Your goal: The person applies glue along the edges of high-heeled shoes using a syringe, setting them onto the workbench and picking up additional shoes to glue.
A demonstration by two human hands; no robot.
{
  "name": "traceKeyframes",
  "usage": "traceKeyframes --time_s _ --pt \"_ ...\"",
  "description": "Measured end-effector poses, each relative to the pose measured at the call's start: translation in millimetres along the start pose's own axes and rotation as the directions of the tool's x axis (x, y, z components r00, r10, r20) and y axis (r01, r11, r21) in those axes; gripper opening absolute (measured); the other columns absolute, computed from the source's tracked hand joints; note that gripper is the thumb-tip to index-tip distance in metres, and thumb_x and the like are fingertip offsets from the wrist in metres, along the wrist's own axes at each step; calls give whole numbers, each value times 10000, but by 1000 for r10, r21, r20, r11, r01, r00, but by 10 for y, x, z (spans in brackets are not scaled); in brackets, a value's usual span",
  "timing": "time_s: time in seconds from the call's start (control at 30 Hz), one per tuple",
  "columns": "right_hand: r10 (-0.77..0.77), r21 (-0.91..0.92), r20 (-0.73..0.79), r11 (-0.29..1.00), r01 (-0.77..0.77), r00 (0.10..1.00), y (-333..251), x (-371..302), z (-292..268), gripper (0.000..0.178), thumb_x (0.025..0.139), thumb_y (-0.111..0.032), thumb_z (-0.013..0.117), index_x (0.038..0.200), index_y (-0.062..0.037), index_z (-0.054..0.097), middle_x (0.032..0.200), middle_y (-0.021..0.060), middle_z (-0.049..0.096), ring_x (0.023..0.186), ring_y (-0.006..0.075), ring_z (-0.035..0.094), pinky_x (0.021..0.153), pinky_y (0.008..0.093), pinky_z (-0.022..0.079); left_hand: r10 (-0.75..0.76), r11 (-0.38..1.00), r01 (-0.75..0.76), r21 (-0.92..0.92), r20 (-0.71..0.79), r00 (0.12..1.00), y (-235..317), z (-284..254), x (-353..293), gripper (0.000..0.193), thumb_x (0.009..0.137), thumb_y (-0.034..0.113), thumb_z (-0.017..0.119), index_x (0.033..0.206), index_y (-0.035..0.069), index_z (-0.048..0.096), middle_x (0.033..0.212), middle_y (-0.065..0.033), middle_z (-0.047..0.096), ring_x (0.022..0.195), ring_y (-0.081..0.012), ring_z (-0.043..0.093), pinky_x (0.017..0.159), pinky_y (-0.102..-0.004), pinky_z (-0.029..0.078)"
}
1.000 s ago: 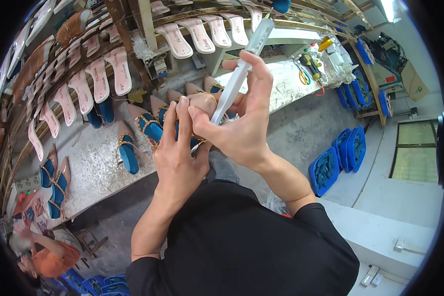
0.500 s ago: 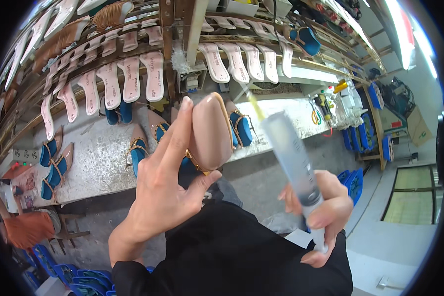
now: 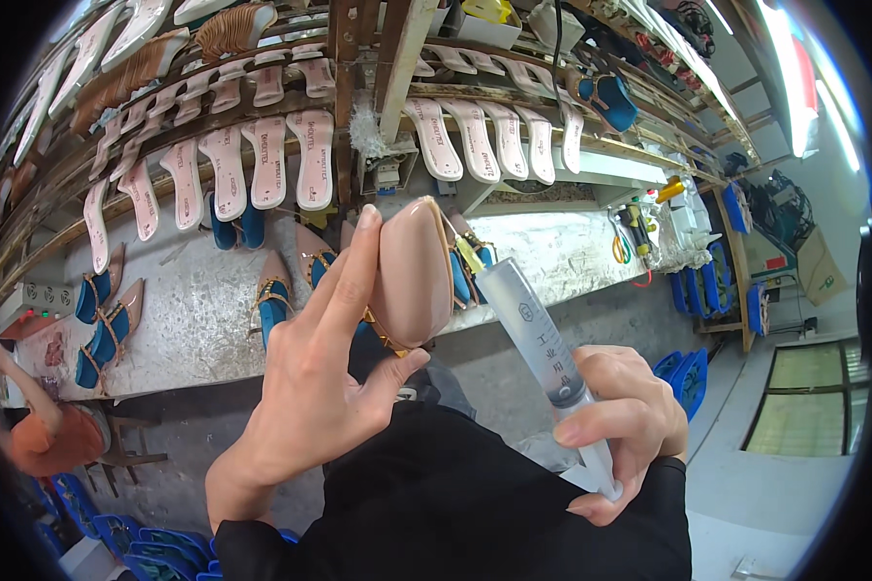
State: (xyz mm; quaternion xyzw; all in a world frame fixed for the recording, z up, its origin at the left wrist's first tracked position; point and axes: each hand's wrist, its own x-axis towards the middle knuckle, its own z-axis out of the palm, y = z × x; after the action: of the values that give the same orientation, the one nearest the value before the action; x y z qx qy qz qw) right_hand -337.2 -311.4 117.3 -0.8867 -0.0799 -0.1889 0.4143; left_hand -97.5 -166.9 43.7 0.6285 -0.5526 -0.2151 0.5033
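Note:
My left hand [image 3: 315, 373] is closed on a pointed, glossy beige shoe [image 3: 412, 276], fingers along its left side and thumb underneath. The toe points up, and part of a gold-studded strap shows near the thumb. In my right hand [image 3: 630, 407] is a clear plastic syringe [image 3: 528, 329], its barrel and plunger gripped between fingers and thumb. The yellow needle hub [image 3: 469, 256] aims up and left, with the thin needle at the shoe's right edge near the toe. Whether the tip touches the shoe I cannot tell.
Several strapped shoes with blue insides [image 3: 111, 334] stand on the worn workbench [image 3: 199, 334]. Pink insoles [image 3: 310, 160] hang along the wooden racks above. Scissors [image 3: 621, 248] and bottles lie at the bench's right. A person in orange [image 3: 63, 436] sits at the left, near blue baskets [image 3: 170, 557].
The syringe has moved left, bringing its needle from beyond the shoe to the shoe's edge. My left hand stays about where it was. At the far left, the seated person's arm has shifted.

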Motion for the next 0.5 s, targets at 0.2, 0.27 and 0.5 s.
traceKeyframes --time_s 0.2,0.27,0.5 --pt "-61 0 -112 998 62 992 8 9 41 611 731 -431 813 1188 -84 607 781 86 553 573 252 535 490 371 390 -15 1000 15 9 1 1000 -12 0 13 1026 714 34 833 1584 1 289 1445 -289 541 1273 -419 604 1044 -430 504" --pt "-64 29 -56 997 66 996 18 55 7 627 719 -335 809 1236 -46 605 840 95 562 629 296 576 535 397 460 -16 1000 16 23 -1 1000 -27 -3 7 1026 714 32 831 1585 4 290 1432 -291 553 1262 -418 613 1035 -429 510" --pt "-42 32 1 999 42 999 24 60 30 602 766 -350 769 1245 -30 597 836 98 572 612 277 555 521 388 440 -10 1000 10 -10 -5 1000 -36 15 -24 1026 716 37 831 1584 -4 285 1424 -290 561 1267 -407 614 1034 -428 507"
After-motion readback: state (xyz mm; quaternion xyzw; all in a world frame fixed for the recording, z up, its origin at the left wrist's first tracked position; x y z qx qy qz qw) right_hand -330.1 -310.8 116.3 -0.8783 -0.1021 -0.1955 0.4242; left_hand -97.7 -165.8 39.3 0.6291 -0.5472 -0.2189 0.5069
